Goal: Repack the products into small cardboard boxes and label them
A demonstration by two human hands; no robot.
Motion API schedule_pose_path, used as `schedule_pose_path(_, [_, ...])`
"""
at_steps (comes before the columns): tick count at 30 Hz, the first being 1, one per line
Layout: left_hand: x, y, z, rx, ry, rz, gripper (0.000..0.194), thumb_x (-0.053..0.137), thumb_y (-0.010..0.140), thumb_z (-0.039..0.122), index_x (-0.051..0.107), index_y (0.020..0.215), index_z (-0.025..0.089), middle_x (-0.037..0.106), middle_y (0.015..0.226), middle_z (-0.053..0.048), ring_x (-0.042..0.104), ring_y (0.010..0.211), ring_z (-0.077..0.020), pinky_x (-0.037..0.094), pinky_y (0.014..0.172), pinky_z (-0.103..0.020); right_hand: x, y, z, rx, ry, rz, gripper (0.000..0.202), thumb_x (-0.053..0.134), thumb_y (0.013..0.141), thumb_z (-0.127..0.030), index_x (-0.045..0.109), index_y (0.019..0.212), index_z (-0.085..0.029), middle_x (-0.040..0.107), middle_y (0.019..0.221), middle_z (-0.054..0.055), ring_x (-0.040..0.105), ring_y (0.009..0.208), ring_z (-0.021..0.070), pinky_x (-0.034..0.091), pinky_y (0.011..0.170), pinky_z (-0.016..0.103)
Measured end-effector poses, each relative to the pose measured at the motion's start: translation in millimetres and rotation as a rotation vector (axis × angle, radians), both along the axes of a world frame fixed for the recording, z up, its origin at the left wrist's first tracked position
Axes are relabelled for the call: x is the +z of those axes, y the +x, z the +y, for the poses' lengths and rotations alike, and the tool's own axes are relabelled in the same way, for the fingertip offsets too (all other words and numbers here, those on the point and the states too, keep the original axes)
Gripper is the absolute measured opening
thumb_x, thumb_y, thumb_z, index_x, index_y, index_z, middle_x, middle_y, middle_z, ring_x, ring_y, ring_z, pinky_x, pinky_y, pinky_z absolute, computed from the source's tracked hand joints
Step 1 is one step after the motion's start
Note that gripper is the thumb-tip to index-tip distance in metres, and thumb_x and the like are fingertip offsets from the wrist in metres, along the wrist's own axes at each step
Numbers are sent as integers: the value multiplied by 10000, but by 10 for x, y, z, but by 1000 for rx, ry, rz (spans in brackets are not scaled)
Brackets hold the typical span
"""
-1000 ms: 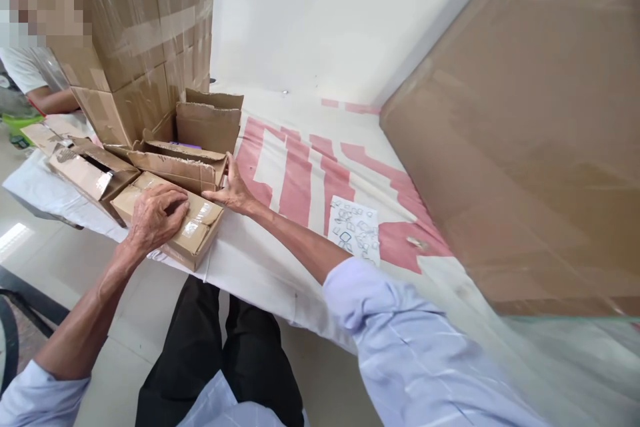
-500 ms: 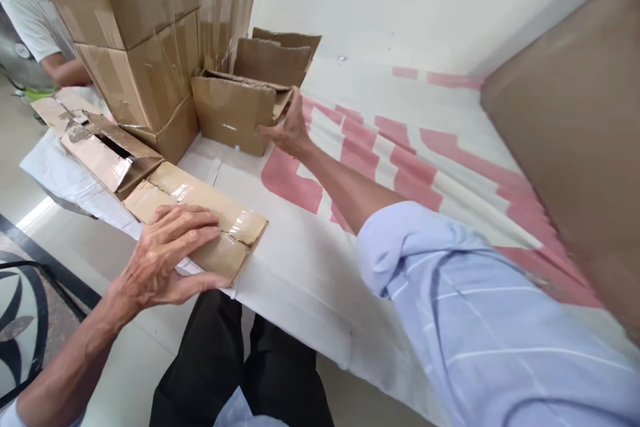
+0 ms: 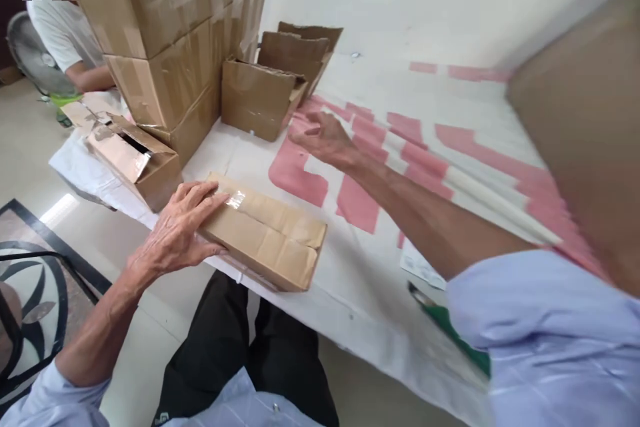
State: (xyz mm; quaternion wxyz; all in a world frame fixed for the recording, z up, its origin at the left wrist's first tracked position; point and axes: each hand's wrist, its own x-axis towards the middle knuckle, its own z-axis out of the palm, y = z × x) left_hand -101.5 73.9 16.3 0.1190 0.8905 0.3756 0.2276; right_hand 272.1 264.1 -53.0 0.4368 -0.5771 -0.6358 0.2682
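Note:
A closed cardboard box (image 3: 265, 230) lies near the front edge of the cloth-covered table, clear tape on its top. My left hand (image 3: 183, 230) grips its left end, fingers on top and thumb along the near side. My right hand (image 3: 323, 140) is over the red-and-white cloth, fingers curled and apart, nothing between them. Just left of it stands a cardboard box with raised flaps (image 3: 257, 100), which it does not touch. Another box (image 3: 157, 180), with a torn gap in its top, sits left of my left hand.
Taped boxes (image 3: 170, 47) are stacked at the back left. A person's forearm (image 3: 93, 77) and a fan (image 3: 43, 60) show beyond. A large brown panel (image 3: 585, 113) stands at the right. A green object (image 3: 460, 340) lies by my right sleeve.
My right hand has let go of the flapped box and drawn back to the right. The taped box under my left hand has moved right, apart from the torn box. The view has shifted.

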Motion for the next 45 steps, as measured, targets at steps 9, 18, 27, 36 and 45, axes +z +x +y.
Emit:
schedule_pose_path(9, [-440,392,-151,-251,-491,-413,1359,967,670,667,214,1755,347,364,1761,-232,439,1588,-466,549,1161,-612,598,298,-2099,7,-183,172,485,832,808,-652,795,1003,-209,796,1076,110,756,977,260,667,928,453])
schedule_pose_path(18, [-633,763,-271,-211,-583,-549,1543,1018,574,638,118,1771,267,393,1735,-243,345,1630,-509,303,1314,-714,577,272,-3048,75,23,-214,497,688,972,-630,717,1326,-282,699,1404,120,634,1349,350,515,1169,567])
schedule_pose_path(27, [-408,1025,-655,-351,-395,-543,1408,959,673,698,143,1756,317,326,1786,-201,331,1657,-439,323,1350,-621,182,654,-3179,-40,82,-175,549,538,1019,-693,728,1312,-270,738,1327,105,683,1258,339,552,1115,520])
schedule_pose_path(36, [-367,1186,-743,-256,-263,-450,1314,986,629,590,284,1693,270,460,1683,-231,490,1530,-458,409,1237,-674,136,618,-3257,-93,156,-157,489,581,1027,-631,753,1294,-260,754,1329,114,697,1267,335,552,1133,544])
schedule_pose_path(45, [154,1155,-1061,-49,-115,-415,1115,960,633,360,393,1589,274,586,1578,-173,602,1376,-400,439,1166,-582,572,116,-3351,-130,389,-36,364,592,1053,-520,767,1247,-267,727,1304,123,695,1264,326,623,1031,553])
